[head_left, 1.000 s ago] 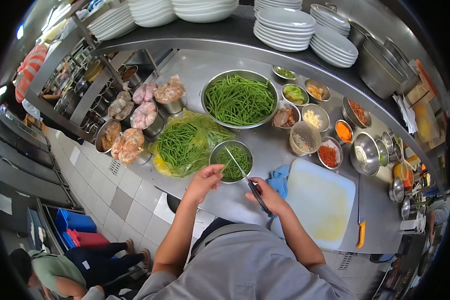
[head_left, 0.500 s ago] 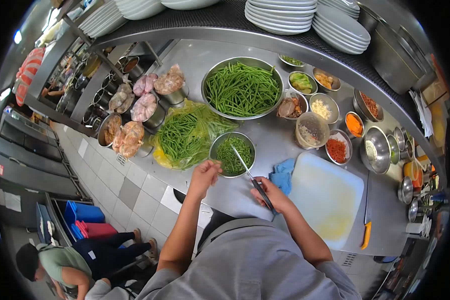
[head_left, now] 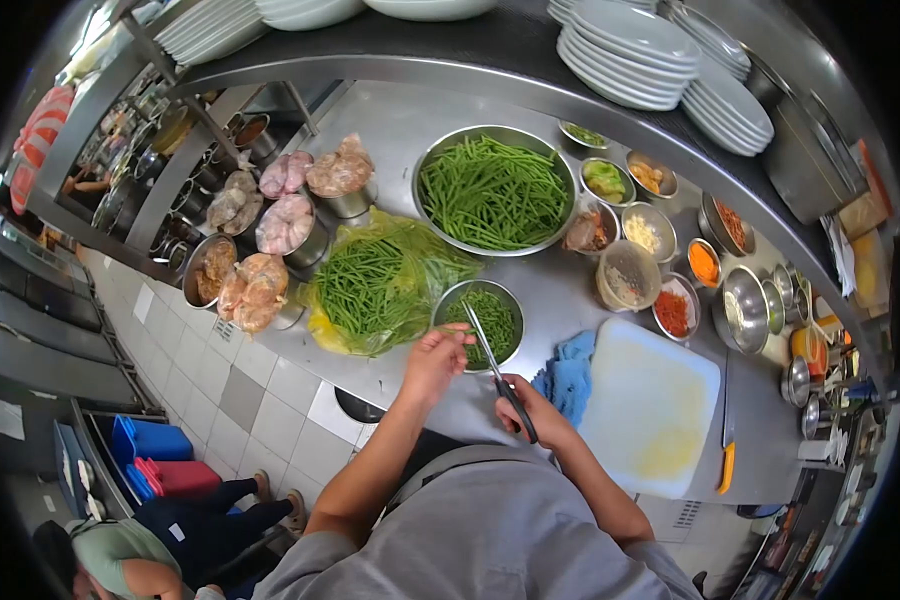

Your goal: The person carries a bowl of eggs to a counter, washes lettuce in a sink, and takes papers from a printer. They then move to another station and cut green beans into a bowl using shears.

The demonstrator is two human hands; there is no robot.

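Note:
My left hand is pinched on a few green beans at the near rim of a small steel bowl of cut green beans. My right hand grips the black handle of scissors, whose long blades reach over that bowl towards my left fingers. Left of the bowl, a pile of whole green beans lies on a yellow plastic bag. A large steel bowl heaped with green beans stands behind.
A white cutting board lies to the right, with a blue cloth and an orange-handled knife beside it. Several small ingredient bowls and bagged meat flank the beans. Plates stack overhead. A person crouches below left.
The view has shifted slightly. My left hand has moved right and closer to the small bowl's rim, and the scissors' blades now meet it over the bowl.

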